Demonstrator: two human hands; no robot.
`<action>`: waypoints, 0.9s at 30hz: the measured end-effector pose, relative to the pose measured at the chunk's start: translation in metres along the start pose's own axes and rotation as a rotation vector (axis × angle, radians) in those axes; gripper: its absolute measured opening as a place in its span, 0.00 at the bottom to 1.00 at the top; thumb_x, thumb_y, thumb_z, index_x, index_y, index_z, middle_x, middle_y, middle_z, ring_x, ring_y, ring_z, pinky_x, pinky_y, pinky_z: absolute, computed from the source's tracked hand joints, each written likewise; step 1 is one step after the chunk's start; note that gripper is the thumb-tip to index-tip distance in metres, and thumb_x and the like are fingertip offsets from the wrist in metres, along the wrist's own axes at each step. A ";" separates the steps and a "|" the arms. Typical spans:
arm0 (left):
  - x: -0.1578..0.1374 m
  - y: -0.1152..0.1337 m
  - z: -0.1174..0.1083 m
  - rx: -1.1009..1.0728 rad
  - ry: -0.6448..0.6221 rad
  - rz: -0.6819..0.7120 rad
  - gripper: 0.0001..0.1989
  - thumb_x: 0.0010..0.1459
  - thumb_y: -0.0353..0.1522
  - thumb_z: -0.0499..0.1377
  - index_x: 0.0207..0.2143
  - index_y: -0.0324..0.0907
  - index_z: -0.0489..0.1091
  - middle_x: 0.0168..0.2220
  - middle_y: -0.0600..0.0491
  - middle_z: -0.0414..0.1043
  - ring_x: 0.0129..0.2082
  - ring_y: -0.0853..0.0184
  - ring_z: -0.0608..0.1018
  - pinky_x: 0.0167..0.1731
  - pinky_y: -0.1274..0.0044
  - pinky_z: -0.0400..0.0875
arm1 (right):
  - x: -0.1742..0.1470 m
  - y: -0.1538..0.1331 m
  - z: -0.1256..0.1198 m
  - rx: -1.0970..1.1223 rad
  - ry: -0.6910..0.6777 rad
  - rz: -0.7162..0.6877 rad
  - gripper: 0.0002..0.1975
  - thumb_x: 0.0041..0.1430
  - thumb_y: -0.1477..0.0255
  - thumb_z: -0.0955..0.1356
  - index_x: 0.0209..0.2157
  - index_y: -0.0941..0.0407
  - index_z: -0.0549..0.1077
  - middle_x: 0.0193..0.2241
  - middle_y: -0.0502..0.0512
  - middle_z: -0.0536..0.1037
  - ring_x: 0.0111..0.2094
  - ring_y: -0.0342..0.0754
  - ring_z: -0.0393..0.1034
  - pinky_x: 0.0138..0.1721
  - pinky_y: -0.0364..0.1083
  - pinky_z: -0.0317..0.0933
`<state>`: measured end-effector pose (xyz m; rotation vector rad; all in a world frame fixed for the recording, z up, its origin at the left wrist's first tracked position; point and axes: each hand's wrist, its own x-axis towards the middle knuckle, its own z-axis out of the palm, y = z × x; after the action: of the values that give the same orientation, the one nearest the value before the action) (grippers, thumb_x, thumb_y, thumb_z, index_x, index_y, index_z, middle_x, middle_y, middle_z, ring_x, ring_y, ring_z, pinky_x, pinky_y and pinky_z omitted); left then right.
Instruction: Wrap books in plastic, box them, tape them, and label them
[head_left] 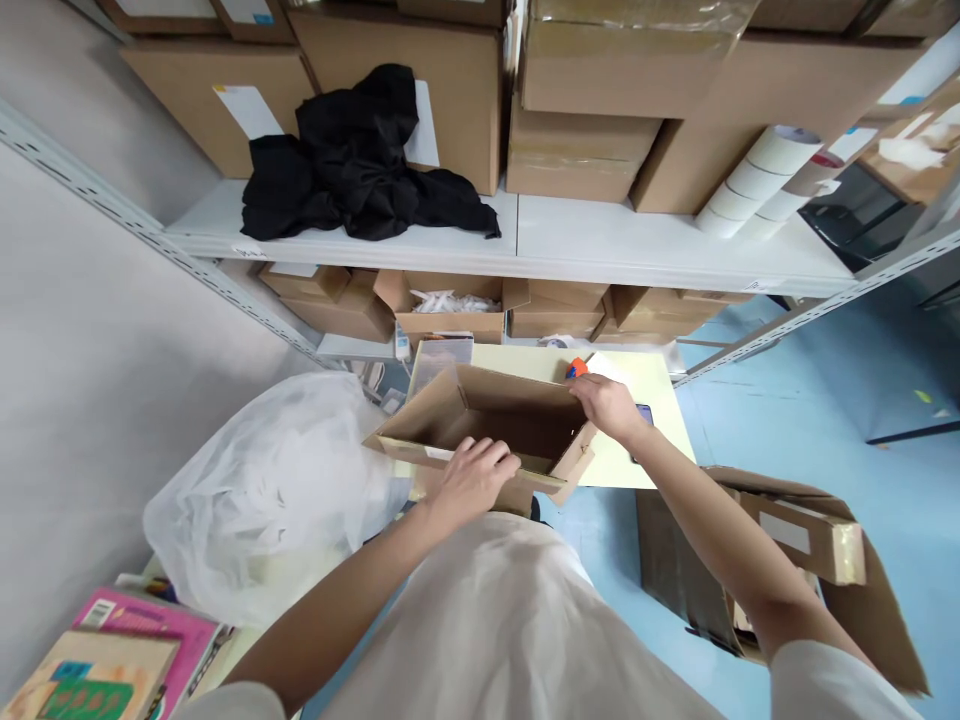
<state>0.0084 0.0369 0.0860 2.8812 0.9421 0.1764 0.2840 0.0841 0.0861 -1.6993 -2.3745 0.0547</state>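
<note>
An open-topped cardboard box (431, 412) rests tilted over the pale yellow table (664, 385), and its dark inside shows nothing I can make out. My left hand (476, 474) curls its fingers over the box's near rim. At the far right corner, my right hand (607, 405) pinches the rim between thumb and fingers. Just behind that hand lies a small orange and blue object (576, 368). Partly hidden by my right wrist is a phone (644, 413). A flap hangs out at the box's right end.
A large translucent plastic bag (262, 490) bulges at the left, above books (112, 650). Shelves ahead hold cartons (585, 150), black cloth (360, 160) and tape rolls (757, 180). On the floor at right stands an open carton (675, 550) with smaller boxes inside.
</note>
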 end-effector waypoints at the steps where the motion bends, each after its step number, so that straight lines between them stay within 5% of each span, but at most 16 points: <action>1: 0.001 0.004 0.002 -0.001 -0.002 -0.014 0.08 0.63 0.27 0.50 0.36 0.43 0.68 0.37 0.52 0.70 0.34 0.66 0.70 0.34 0.71 0.57 | 0.001 0.002 0.001 0.003 0.011 -0.019 0.17 0.64 0.75 0.58 0.44 0.56 0.76 0.40 0.58 0.79 0.39 0.50 0.72 0.35 0.44 0.62; 17: 0.030 0.019 0.034 -0.035 0.047 -0.148 0.06 0.64 0.30 0.51 0.36 0.43 0.68 0.36 0.52 0.71 0.36 0.64 0.72 0.35 0.70 0.60 | 0.032 0.029 0.027 0.136 0.009 -0.227 0.17 0.62 0.79 0.57 0.41 0.58 0.77 0.35 0.60 0.79 0.36 0.50 0.71 0.38 0.47 0.64; 21: 0.011 0.006 0.021 -0.029 0.133 -0.187 0.11 0.59 0.40 0.57 0.38 0.43 0.69 0.40 0.48 0.73 0.42 0.59 0.72 0.46 0.64 0.60 | 0.037 0.028 0.030 0.129 0.002 -0.231 0.18 0.62 0.80 0.57 0.41 0.58 0.76 0.35 0.60 0.78 0.37 0.51 0.70 0.39 0.46 0.64; 25: -0.015 -0.032 -0.001 -0.023 0.221 -0.508 0.28 0.55 0.50 0.57 0.50 0.40 0.66 0.53 0.39 0.67 0.53 0.50 0.69 0.52 0.58 0.59 | 0.043 0.028 0.036 0.129 0.004 -0.256 0.18 0.62 0.80 0.57 0.41 0.58 0.76 0.34 0.60 0.78 0.37 0.51 0.70 0.40 0.47 0.64; 27: -0.020 -0.057 -0.010 -0.069 0.105 -0.735 0.27 0.58 0.46 0.54 0.54 0.37 0.63 0.52 0.38 0.69 0.51 0.51 0.72 0.47 0.63 0.66 | 0.046 0.027 0.037 0.139 0.013 -0.248 0.17 0.63 0.78 0.57 0.40 0.58 0.76 0.33 0.60 0.77 0.37 0.51 0.70 0.41 0.48 0.64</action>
<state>-0.0421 0.0712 0.0865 2.2845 1.8771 0.2801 0.2876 0.1395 0.0525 -1.3308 -2.4883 0.1626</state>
